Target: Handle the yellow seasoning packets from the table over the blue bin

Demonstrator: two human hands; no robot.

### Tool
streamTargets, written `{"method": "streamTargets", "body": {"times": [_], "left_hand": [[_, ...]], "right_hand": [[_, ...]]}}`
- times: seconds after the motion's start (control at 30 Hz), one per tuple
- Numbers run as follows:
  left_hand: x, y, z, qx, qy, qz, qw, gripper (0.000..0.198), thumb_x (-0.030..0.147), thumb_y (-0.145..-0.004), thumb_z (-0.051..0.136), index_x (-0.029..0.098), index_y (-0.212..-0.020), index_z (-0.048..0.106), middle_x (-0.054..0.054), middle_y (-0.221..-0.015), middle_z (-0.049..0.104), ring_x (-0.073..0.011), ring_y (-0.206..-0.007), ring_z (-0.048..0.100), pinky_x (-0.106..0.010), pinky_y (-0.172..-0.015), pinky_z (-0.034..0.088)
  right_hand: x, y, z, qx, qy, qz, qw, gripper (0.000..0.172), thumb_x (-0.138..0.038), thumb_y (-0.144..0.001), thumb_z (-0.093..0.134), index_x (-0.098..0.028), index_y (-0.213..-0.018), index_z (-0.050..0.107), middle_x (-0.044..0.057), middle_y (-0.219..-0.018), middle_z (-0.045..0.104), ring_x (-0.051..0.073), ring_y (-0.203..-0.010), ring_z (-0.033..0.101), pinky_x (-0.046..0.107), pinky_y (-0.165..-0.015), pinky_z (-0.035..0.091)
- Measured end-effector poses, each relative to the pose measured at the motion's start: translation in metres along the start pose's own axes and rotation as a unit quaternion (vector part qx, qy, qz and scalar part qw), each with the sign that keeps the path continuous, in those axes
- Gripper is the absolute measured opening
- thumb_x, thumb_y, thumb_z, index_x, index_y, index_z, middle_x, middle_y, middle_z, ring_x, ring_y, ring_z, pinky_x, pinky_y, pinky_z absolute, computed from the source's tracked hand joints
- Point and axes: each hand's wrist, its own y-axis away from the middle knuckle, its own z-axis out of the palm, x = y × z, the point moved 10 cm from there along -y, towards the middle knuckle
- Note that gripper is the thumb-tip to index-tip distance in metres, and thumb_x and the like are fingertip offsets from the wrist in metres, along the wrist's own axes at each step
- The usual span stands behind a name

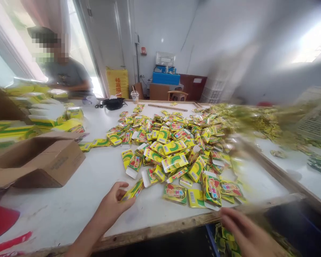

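My left hand is closed around a small yellow-and-green carton, held low over the white table at the near left of the pile. At the table's front edge, my right hand has its fingers pinched at the white flap of another small carton, which has red and pink lettering. That hand is slightly blurred. Between and beyond both hands spreads a heap of similar small cartons, several with white end flaps standing out.
A brown cardboard box stands open at left. Beyond it, a person works near yellow packs and a white glove. A drink cup stands at the back. Wooden strips edge the table; a blue crate sits below.
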Motion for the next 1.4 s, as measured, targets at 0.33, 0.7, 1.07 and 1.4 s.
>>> {"method": "streamTargets", "body": {"times": [0.33,0.7,1.07,1.4], "left_hand": [[0.042,0.064,0.029,0.055,0.109,0.132,0.984,0.061,0.034,-0.07,0.077,0.032,-0.128,0.057,-0.007,-0.132,0.058,-0.0318,-0.121,0.056,-0.043,-0.098,0.05],[0.05,0.031,0.078,-0.104,0.334,0.063,0.935,0.043,0.042,-0.084,0.063,0.025,-0.124,0.062,-0.005,-0.128,0.066,-0.0288,-0.115,0.061,-0.04,-0.099,0.049],[0.034,0.042,0.072,-0.135,0.472,-0.059,0.869,0.035,0.038,-0.092,0.055,0.024,-0.122,0.067,-0.005,-0.137,0.06,-0.0269,-0.141,0.033,-0.045,-0.12,0.014],[0.052,0.039,0.07,-0.204,0.488,-0.042,0.848,0.047,0.013,-0.076,0.06,0.023,-0.122,0.063,-0.008,-0.13,0.064,-0.0293,-0.12,0.058,-0.045,-0.103,0.043]], "right_hand": [[-0.094,0.002,0.221,-0.195,-0.211,-0.052,0.957,0.021,-0.024,-0.082,0.065,-0.02,-0.103,0.066,0.002,-0.085,0.07,0.018,-0.074,0.063,0.025,-0.065,0.05],[-0.078,-0.006,0.176,-0.06,-0.163,-0.08,0.982,0.014,-0.029,-0.087,0.065,-0.023,-0.099,0.069,0.003,-0.087,0.069,0.018,-0.074,0.064,0.025,-0.064,0.053],[-0.061,-0.004,0.23,-0.272,-0.404,0.11,0.866,0.032,-0.044,-0.074,0.077,-0.016,-0.09,0.076,0.001,-0.064,0.062,0.013,-0.052,0.059,0.025,-0.052,0.053],[-0.085,-0.008,0.238,-0.243,-0.249,0.0,0.938,0.027,-0.013,-0.072,0.062,-0.022,-0.093,0.078,-0.001,-0.071,0.066,0.01,-0.052,0.052,0.019,-0.047,0.043]]}}
